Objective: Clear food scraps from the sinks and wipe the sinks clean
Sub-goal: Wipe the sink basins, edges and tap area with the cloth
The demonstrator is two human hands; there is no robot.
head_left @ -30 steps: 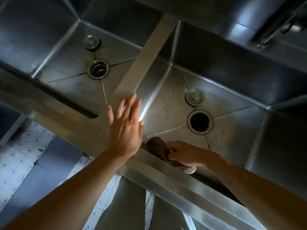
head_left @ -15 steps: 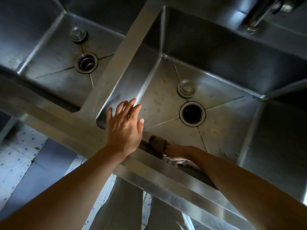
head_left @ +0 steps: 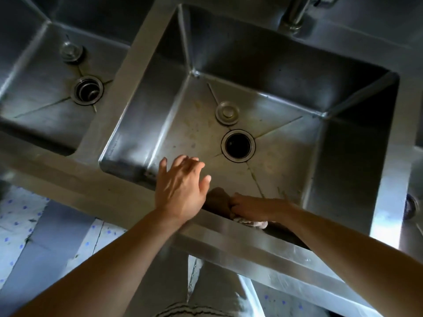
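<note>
While right hand (head_left: 250, 208) grips cloth (head_left: 217, 200) | left hand (head_left: 180, 188) spread above sink (head_left: 332, 156)

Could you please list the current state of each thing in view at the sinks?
Right sink: stained, scraps near front corner.
Right drain: open, stopper lying beside it.
Left drain: strainer basket seated.
Cloth: bunched, gripped by right hand.
Left hand: open, holding nothing.

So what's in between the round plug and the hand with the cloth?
The open drain hole sits between the plug and the right hand gripping the cloth. Beyond it, only stained sink floor, as the head view shows.
</note>
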